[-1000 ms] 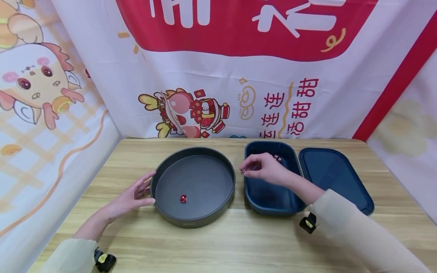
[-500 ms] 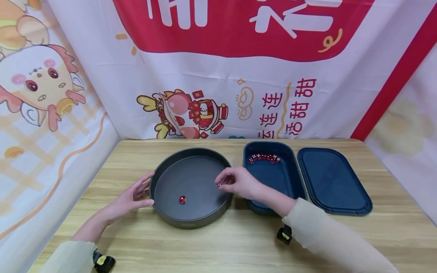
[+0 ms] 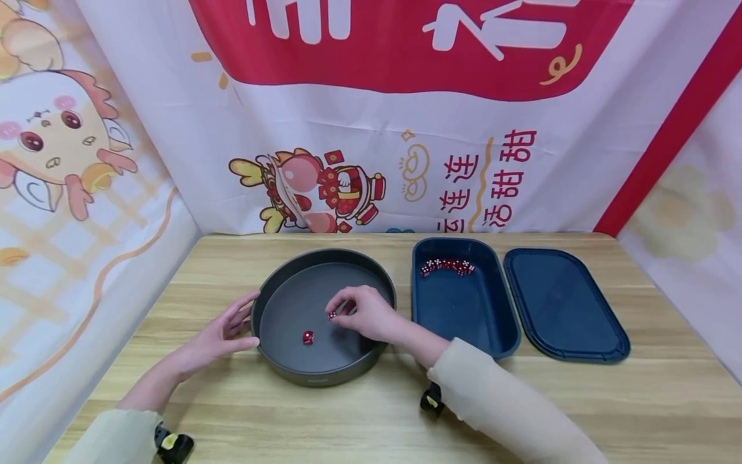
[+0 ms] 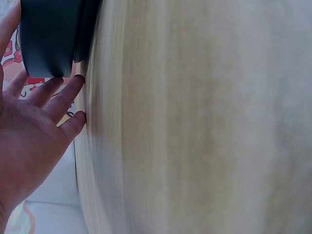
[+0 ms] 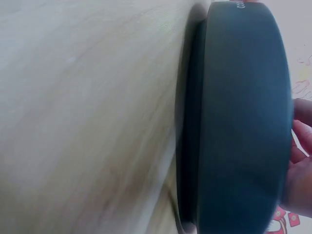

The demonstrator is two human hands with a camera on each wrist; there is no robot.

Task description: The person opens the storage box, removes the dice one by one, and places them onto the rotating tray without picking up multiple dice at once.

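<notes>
A round dark grey pan (image 3: 295, 293) stands on the table, with small red dice (image 3: 308, 338) lying on its floor. My right hand (image 3: 371, 316) is over the pan's inside, pinching another die (image 3: 332, 316) between thumb and fingertips. In the right wrist view the pan's wall (image 5: 243, 122) hides much of the hand (image 5: 300, 180). At the pan's left side, my left hand (image 3: 211, 341) rests spread thumb and fingers against the wall. Its fingertips show at the pan's side (image 4: 48, 39) in the left wrist view, the hand (image 4: 34, 126) being relaxed.
To the right of the pan is a dark blue box (image 3: 415, 296), with a row of several red dice (image 3: 446, 266) at its far end. Its blue lid (image 3: 570, 303) lies flat beside it. A printed cloth (image 3: 377, 116) hangs behind the wooden table (image 3: 348, 419).
My right hand has moved left from above the blue box to over the pan, carrying the pinched die. The left hand stays at the pan's side.
</notes>
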